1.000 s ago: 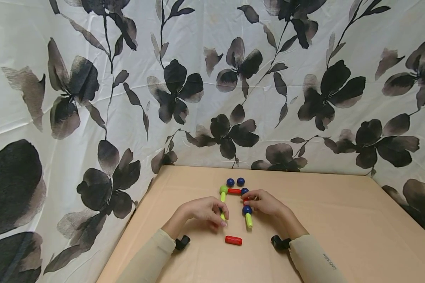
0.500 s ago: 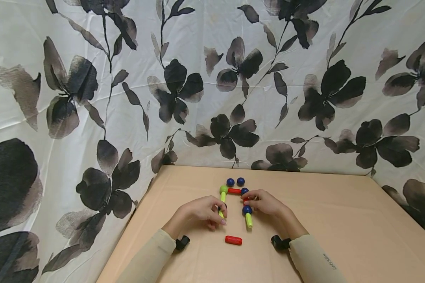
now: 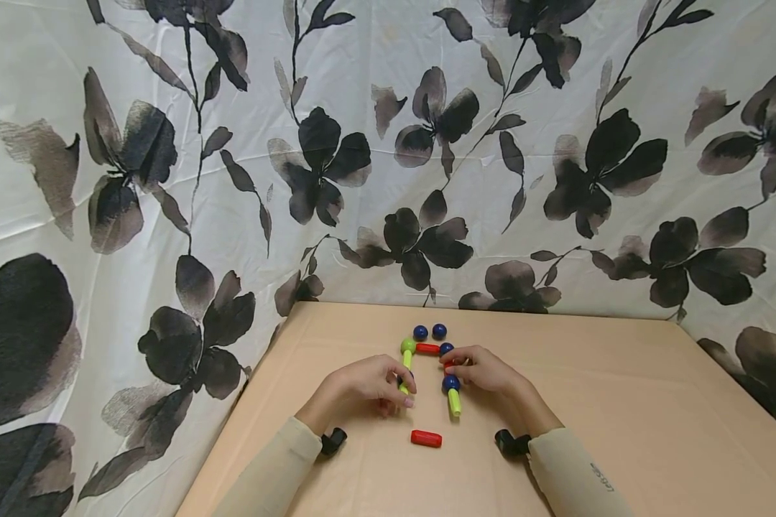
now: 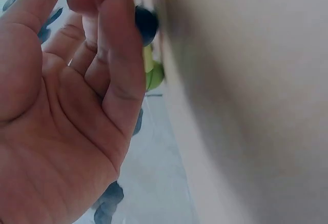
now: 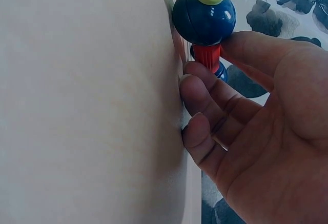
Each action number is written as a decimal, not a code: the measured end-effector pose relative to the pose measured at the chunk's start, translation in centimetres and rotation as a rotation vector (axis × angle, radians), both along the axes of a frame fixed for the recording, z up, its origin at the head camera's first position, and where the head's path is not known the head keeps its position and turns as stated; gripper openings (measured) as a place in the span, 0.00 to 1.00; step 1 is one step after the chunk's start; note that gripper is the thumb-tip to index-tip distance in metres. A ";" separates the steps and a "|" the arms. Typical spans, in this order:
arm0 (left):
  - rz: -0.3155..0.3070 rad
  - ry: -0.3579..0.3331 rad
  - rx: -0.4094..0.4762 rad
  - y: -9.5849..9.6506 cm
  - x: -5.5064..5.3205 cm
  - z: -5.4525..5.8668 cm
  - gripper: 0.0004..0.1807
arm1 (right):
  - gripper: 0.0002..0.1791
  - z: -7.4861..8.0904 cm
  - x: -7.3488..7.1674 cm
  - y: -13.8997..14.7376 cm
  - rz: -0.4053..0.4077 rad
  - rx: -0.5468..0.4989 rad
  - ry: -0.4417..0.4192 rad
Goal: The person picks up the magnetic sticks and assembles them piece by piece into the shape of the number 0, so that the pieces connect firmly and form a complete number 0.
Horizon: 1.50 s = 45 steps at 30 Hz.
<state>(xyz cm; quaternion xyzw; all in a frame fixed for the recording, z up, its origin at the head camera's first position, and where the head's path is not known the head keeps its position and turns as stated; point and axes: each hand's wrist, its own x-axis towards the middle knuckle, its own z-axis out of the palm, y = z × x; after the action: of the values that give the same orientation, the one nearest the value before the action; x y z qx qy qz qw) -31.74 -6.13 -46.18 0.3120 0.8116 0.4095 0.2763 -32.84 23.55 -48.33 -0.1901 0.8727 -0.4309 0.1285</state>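
My left hand [image 3: 371,383] pinches a yellow-green rod [image 3: 404,388] by its near end. That rod meets a blue ball [image 4: 146,25], partly behind the fingers. Beyond it, another yellow-green rod [image 3: 407,360] leads to a green ball [image 3: 409,346]. A red rod [image 3: 428,350] joins the green ball to a far blue ball [image 3: 447,349]. On the right side, my right hand [image 3: 485,368] pinches a red rod [image 5: 207,57] between thumb and fingers. A nearer blue ball [image 5: 205,18] follows it, with a yellow-green rod [image 3: 455,403] pointing toward me.
A loose red rod [image 3: 426,439] lies in front, between the hands. Two blue balls, one on the left [image 3: 420,333] and one on the right [image 3: 439,332], sit past the joined pieces. A floral cloth [image 3: 388,179] hangs behind the tan table [image 3: 621,402].
My left hand has shifted slightly away from me with its yellow-green rod, and the blue ball now shows beside its fingers. The right hand stays in place.
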 end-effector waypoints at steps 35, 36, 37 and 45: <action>0.524 0.234 0.312 2.2 -4.7 -4.4 0.14 | 0.10 1.4 0.0 -0.2 -0.253 0.018 0.039; 0.524 0.236 0.311 2.1 -4.8 -4.5 0.14 | 0.10 1.5 -0.1 -0.2 -0.270 0.021 0.067; 0.525 0.239 0.312 2.1 -4.9 -4.5 0.13 | 0.10 1.5 -0.3 -0.3 -0.283 0.025 0.093; 0.547 0.265 0.318 2.3 -5.3 -4.9 0.12 | 0.14 1.9 -2.3 -0.7 -0.309 0.085 0.183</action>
<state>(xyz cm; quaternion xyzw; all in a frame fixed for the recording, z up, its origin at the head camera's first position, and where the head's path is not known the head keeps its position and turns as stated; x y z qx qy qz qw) -37.06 -3.79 -51.08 0.1724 0.8200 0.5458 -0.0036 -35.16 22.90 -46.38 -0.0864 0.9171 -0.3891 -0.0111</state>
